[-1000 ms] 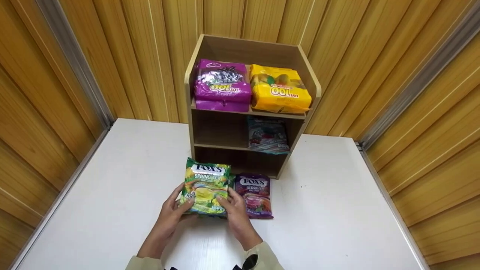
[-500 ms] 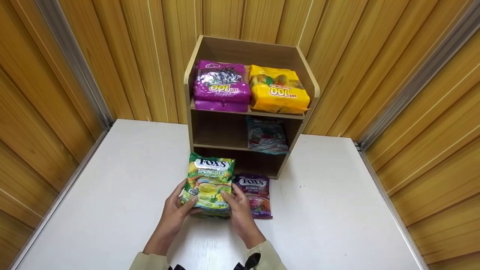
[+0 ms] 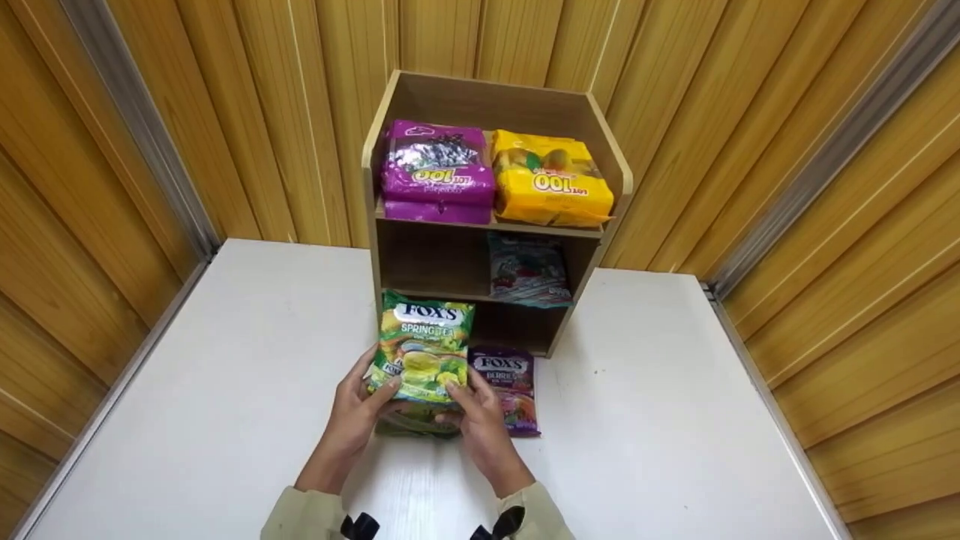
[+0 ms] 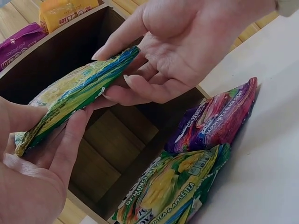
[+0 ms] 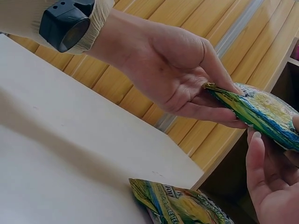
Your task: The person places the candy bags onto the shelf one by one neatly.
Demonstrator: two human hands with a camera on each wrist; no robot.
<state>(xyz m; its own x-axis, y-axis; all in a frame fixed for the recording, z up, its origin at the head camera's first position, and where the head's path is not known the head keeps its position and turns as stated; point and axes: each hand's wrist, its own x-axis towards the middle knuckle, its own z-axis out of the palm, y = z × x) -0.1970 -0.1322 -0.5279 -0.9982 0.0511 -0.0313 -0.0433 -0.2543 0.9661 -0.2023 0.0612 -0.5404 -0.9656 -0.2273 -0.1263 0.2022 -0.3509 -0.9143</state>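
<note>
Green and yellow plastic fills the space between my fingers in the head view: the Spring Tea bag (image 3: 425, 349) is up off the white table (image 3: 637, 420), its lower corners pinched by my left hand (image 3: 356, 401) and my right hand (image 3: 484, 412), thumbs on the printed front. Beneath my fingers lies a second green bag (image 3: 416, 424), and just past my right fingers a purple Berries bag (image 3: 502, 367). Beyond my fingertips stands a wooden shelf unit (image 3: 487, 97); on its top level a purple pack (image 3: 437, 169) sits straight ahead of them and a yellow pack (image 3: 553, 180) farther to their right, with a teal bag (image 3: 529, 274) one level down, ahead of my right fingers.

From the left wrist I see the held bag almost edge-on, each thumb over its upper face and fingers bent below it. Well under my fingers, the second green bag and the Berries bag lie side by side.

From the right wrist, my left thumb and fingers pinch one corner, a black device (image 5: 67, 28) on the cuff (image 5: 103, 18) behind them. My right fingers lie under the bag near the frame's edge; that thumb is mostly cut off here.
</note>
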